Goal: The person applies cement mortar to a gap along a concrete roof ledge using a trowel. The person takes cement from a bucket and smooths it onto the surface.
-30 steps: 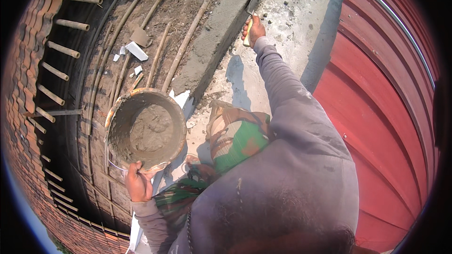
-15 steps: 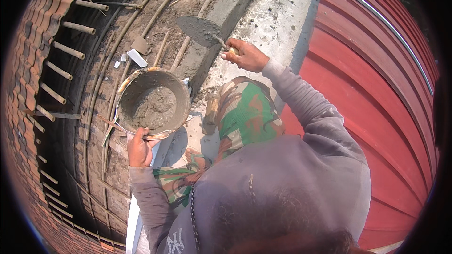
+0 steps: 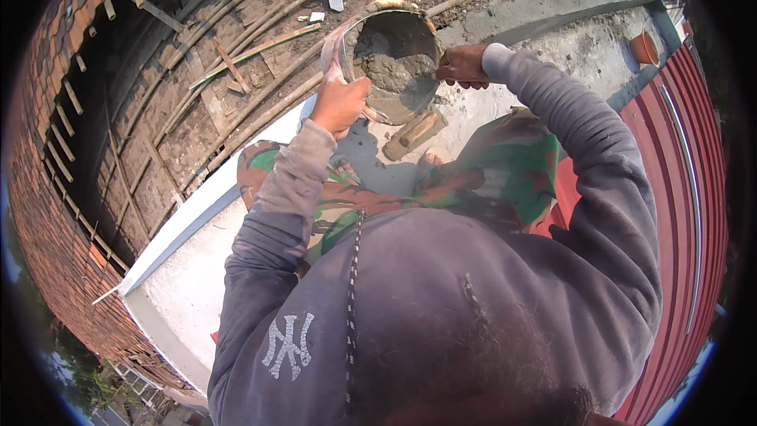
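Working mortar [image 3: 386, 71] in bucket [image 3: 394, 106] appears the step in hand. Left hand [image 3: 343, 106]: grip on bucket's near-left edge. Right hand [image 3: 464, 67]: fingers curled at right side, anything held unclear. Next move likely needs bucket steady.

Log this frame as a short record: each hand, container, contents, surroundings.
Left hand: gripping the bucket at its rim
Right hand: fingers curled, at the bucket's right side; any held tool is unclear
Container: round bucket
Contents: grey mortar
Nearby: piece of wood
Surroundings: red metal roofing right, tiled roof left, orange container upper right
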{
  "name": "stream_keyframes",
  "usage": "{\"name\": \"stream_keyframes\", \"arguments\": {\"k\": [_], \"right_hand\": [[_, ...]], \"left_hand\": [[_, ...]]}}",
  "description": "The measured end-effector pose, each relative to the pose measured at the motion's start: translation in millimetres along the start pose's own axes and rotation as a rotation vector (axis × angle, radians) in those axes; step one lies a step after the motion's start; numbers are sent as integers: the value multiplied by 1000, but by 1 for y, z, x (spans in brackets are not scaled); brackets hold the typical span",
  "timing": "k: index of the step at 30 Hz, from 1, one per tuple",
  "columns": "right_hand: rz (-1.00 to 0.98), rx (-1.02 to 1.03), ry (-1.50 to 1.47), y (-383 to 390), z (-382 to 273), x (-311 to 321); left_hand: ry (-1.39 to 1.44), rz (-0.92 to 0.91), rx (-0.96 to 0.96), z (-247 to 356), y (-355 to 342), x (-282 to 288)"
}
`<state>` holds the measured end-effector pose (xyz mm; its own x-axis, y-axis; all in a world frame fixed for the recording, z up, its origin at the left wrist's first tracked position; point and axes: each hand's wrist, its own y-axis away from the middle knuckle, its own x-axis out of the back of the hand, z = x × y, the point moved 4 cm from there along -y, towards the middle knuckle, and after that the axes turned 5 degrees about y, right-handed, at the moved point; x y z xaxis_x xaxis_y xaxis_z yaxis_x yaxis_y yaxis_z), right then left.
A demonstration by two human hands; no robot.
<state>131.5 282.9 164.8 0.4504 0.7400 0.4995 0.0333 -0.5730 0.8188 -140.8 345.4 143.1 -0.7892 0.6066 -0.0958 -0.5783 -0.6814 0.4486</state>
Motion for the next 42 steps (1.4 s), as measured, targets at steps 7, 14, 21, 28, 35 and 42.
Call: {"name": "stream_keyframes", "arguments": {"k": [7,14,21,28,35,42], "right_hand": [[87,220,-570,-7,53,-39],[97,235,-629,-8,50,-23],[29,409,-1016,53,111,-1],[526,470,-1817,54,265,-100],[1326,209,-2097,32,446,-122],[2187,-590,-1478,6,576,-85]], "left_hand": [[207,83,-91,1,-15,19],[256,92,37,12,-11,5],[400,121,106,4,-9,31],[351,143,138,0,-3,43],[387,132,284,9,-3,29],[332,226,294,22,-1,4]]}}
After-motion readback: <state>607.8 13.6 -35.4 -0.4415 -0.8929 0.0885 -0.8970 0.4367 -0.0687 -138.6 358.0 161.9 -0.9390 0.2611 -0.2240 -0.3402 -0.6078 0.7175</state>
